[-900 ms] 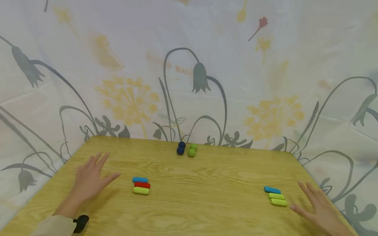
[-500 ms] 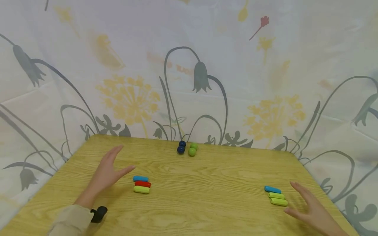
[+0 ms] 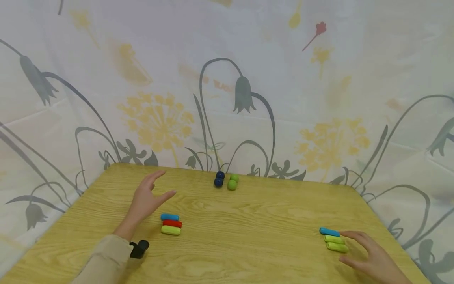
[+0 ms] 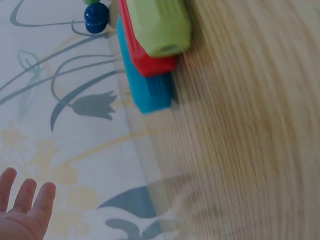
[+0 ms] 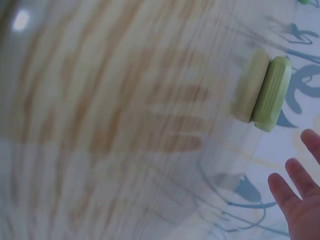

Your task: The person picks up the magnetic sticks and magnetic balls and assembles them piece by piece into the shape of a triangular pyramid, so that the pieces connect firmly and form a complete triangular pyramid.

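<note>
Neighbouring the right hand, a blue stick shows only in head view.

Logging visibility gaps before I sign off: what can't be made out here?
Head: whether the right hand touches the right blue stick; their outlines meet.
Left wrist: upper ends of the red stick and adjoining yellow-green stick, cut off by the top edge.
Left wrist: part of the left hand, beyond the left and bottom edges.

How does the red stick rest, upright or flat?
Flat: the red stick lies lengthwise on the table, between a blue stick and a lime stick.
</note>
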Available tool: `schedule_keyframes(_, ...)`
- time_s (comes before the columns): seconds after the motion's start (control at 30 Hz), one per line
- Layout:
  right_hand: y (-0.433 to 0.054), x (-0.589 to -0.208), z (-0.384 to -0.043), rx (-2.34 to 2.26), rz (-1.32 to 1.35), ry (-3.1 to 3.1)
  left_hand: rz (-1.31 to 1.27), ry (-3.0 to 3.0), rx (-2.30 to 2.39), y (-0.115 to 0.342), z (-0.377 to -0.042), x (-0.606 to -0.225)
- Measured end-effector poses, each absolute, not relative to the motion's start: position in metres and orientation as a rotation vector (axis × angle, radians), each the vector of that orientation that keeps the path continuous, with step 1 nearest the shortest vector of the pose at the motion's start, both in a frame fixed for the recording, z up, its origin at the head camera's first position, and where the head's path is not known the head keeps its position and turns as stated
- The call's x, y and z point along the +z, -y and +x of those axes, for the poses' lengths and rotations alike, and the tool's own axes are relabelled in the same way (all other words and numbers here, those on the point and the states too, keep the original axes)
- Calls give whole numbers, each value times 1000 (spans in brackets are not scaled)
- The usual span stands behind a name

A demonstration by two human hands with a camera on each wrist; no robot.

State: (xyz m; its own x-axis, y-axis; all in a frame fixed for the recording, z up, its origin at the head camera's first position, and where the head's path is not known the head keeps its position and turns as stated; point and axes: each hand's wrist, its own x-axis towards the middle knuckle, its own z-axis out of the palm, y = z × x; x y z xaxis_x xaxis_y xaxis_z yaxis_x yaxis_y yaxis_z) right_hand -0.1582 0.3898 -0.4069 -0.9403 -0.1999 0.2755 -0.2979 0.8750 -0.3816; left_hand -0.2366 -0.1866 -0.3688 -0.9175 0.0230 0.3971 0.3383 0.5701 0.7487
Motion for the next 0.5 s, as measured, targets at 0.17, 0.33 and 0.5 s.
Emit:
schedule_keyframes(0.17,-388,-410,-159,589,447,2727,-277,2435,-1363,176,-244,-370)
schedule_keyframes(0.33,-386,-413,-160,602,490,2697,-256,2444,-1461,165,-251,-369)
schedule_keyframes(0.5,-388,-415,-161,628,527,2716,-256,2445,-1565,153,-259,-367)
